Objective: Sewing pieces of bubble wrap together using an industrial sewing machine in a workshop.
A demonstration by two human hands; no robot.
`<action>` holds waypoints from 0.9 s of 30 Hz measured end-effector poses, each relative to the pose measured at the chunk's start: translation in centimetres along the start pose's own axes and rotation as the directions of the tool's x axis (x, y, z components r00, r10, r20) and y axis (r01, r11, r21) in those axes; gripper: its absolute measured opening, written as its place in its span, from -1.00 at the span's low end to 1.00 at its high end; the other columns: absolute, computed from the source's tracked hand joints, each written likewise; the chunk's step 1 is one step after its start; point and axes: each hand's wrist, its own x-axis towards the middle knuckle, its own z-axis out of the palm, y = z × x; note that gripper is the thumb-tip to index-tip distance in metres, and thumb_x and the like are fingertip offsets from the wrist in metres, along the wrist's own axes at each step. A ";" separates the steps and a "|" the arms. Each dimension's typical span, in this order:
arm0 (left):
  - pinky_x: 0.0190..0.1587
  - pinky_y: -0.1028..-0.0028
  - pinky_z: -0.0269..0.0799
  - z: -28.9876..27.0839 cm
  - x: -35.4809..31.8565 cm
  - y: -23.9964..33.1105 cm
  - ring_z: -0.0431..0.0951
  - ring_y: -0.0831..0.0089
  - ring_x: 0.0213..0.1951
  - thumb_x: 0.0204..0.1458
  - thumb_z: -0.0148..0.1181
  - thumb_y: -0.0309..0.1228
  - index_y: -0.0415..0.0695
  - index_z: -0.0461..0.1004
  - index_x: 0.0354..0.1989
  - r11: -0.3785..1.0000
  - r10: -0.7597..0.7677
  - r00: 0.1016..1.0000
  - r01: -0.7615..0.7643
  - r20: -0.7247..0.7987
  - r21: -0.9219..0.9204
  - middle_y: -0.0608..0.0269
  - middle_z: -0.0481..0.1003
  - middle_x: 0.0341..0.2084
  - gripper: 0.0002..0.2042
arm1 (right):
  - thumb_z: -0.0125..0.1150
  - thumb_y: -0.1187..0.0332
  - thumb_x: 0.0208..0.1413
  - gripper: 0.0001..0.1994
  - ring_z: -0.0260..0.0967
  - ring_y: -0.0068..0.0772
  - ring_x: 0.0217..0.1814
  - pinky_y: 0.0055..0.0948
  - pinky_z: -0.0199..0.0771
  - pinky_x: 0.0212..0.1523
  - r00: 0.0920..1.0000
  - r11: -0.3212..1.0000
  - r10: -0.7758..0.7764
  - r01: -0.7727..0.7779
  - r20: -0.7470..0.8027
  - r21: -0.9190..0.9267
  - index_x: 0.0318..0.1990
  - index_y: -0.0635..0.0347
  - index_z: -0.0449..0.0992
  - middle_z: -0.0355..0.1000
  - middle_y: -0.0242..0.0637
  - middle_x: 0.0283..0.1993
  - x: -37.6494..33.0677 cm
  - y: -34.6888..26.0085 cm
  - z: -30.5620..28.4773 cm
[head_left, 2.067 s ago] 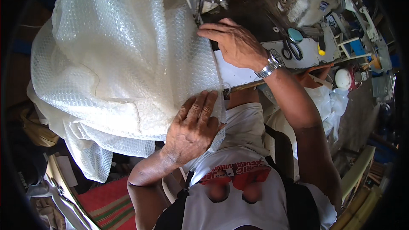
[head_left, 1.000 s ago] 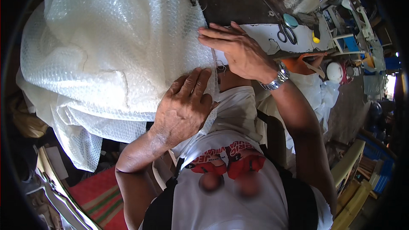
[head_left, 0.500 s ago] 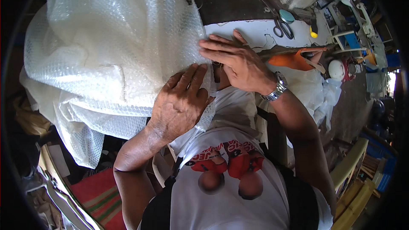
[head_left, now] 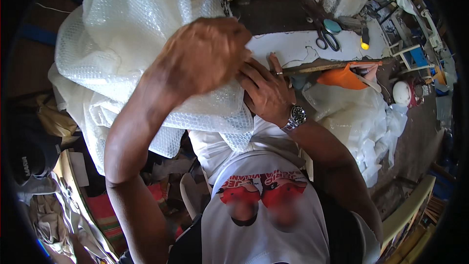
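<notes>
Bubble wrap [head_left: 146, 34] hides both palms; left hand [head_left: 207, 54] fingers curled, right hand [head_left: 266, 90] fingers flat; grip unclear.

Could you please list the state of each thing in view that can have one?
bubble wrap sheet: bunched, draped over the table edge
left hand: raised, fingers curled, above the wrap
right hand: flat, pressing at the wrap's edge
scissors: lying closed on the table
orange cap: hanging at the table edge
</notes>
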 end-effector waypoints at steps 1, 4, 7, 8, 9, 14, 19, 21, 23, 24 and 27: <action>0.06 0.26 0.65 0.7 1.1 -1.4 0.68 0.16 -0.02 0.32 0.20 -0.28 -0.26 0.57 -0.08 0.999 -0.013 0.999 0.015 -0.053 0.040 0.02 0.63 -0.10 -0.74 | 0.34 0.35 0.03 -0.47 0.24 -0.25 0.55 0.33 -0.07 0.55 0.997 0.999 -0.030 0.031 -0.068 0.009 0.23 0.06 0.51 0.39 -0.28 0.37 0.0 0.1 0.0; 0.07 0.25 0.63 5.3 0.6 -2.9 0.67 0.14 0.02 0.30 0.22 -0.33 -0.27 0.56 -0.02 0.993 -0.069 0.977 0.087 -0.204 0.079 -0.02 0.62 -0.01 -0.75 | 0.34 0.41 0.04 -0.56 0.27 -0.28 0.52 0.14 0.06 0.56 0.996 0.997 -0.037 0.043 -0.086 0.071 0.14 0.10 0.59 0.41 -0.31 0.34 0.0 0.5 0.3; 0.07 0.18 0.60 8.3 -1.4 -4.3 0.66 0.05 0.06 0.28 0.23 -0.35 -0.26 0.54 0.05 0.978 -0.209 0.916 0.202 -0.343 -0.058 -0.07 0.62 0.05 -0.73 | 0.36 0.37 0.05 -0.57 0.26 -0.31 0.53 0.13 0.06 0.57 0.996 0.992 -0.061 0.068 -0.072 0.107 0.13 0.12 0.60 0.43 -0.31 0.31 0.1 1.1 0.4; 0.07 0.14 0.59 8.5 -1.6 -5.2 0.66 -0.01 0.06 0.27 0.23 -0.36 -0.25 0.54 0.08 0.930 -0.360 0.881 0.315 -0.306 -0.187 -0.10 0.62 0.04 -0.71 | 0.35 0.36 0.08 -0.59 0.24 -0.29 0.54 0.10 0.09 0.57 0.994 0.989 -0.085 0.093 -0.067 0.116 0.13 0.14 0.59 0.43 -0.30 0.29 0.3 1.4 0.3; 0.07 0.14 0.59 8.3 -1.7 -6.2 0.66 -0.01 0.06 0.27 0.23 -0.36 -0.25 0.54 0.08 0.946 -0.317 0.876 0.264 -0.363 -0.188 -0.10 0.62 0.04 -0.71 | 0.35 0.36 0.08 -0.59 0.24 -0.29 0.54 0.10 0.09 0.57 0.992 0.987 -0.087 0.098 -0.089 0.128 0.13 0.14 0.59 0.43 -0.30 0.29 0.3 1.5 0.1; 0.05 0.16 0.58 5.1 5.2 -15.8 0.68 -0.07 -0.02 0.26 0.20 -0.36 -0.19 0.56 0.14 0.877 -0.470 0.861 0.432 -0.195 -0.209 -0.07 0.69 -0.16 -0.68 | 0.15 0.38 0.18 -0.69 0.20 -0.09 0.54 0.05 0.15 0.55 0.969 0.957 -0.246 0.245 -0.018 0.153 0.05 0.26 0.56 0.41 -0.19 0.20 1.6 2.7 -0.9; 0.25 0.21 0.48 8.6 9.4 -20.9 0.59 0.09 0.16 0.25 0.22 -0.11 -0.07 0.56 0.20 0.956 -0.179 0.981 0.192 -0.078 0.222 0.02 0.59 0.14 -0.57 | 0.24 0.40 0.16 -0.64 0.21 -0.07 0.55 0.00 0.17 0.57 0.960 0.952 -0.268 0.251 0.083 0.177 0.11 0.27 0.55 0.42 -0.14 0.20 2.2 3.1 -1.5; 0.32 0.21 0.43 11.0 9.7 -21.8 0.55 0.13 0.22 0.23 0.24 0.04 -0.01 0.53 0.28 0.953 -0.299 0.954 0.298 0.030 0.048 0.05 0.53 0.25 -0.46 | 0.15 0.42 0.16 -0.75 0.18 -0.02 0.56 0.06 0.13 0.58 0.953 0.938 -0.281 0.249 0.108 0.242 -0.04 0.28 0.57 0.40 -0.14 0.14 2.2 3.1 -1.5; 0.31 0.23 0.44 12.7 9.6 -22.7 0.55 0.11 0.23 0.20 0.26 0.08 0.02 0.52 0.31 0.985 -0.165 0.984 0.168 -0.065 0.042 0.07 0.55 0.23 -0.42 | 0.15 0.41 0.16 -0.77 0.19 0.00 0.55 0.07 0.14 0.58 0.953 0.940 -0.290 0.266 0.091 0.212 -0.08 0.29 0.57 0.40 -0.13 0.10 2.3 3.2 -1.4; 0.30 0.23 0.44 13.4 9.4 -23.0 0.55 0.12 0.23 0.20 0.27 0.05 0.03 0.55 0.28 0.986 -0.163 0.987 0.164 -0.009 0.016 0.08 0.57 0.20 -0.45 | 0.15 0.41 0.16 -0.79 0.21 0.01 0.53 0.07 0.14 0.57 0.952 0.937 -0.295 0.271 0.081 0.220 -0.09 0.28 0.57 0.40 -0.13 0.09 2.3 3.3 -1.4; 0.25 0.21 0.47 14.2 8.7 -22.9 0.58 0.11 0.17 0.16 0.33 -0.06 0.05 0.64 0.15 0.801 -0.280 0.958 0.203 -0.053 -0.562 0.12 0.65 0.07 -0.57 | 0.20 0.41 0.15 -0.78 0.26 0.01 0.51 0.05 0.15 0.57 0.943 0.926 -0.319 0.289 0.094 0.243 -0.09 0.30 0.57 0.42 -0.10 0.09 2.6 3.4 -1.7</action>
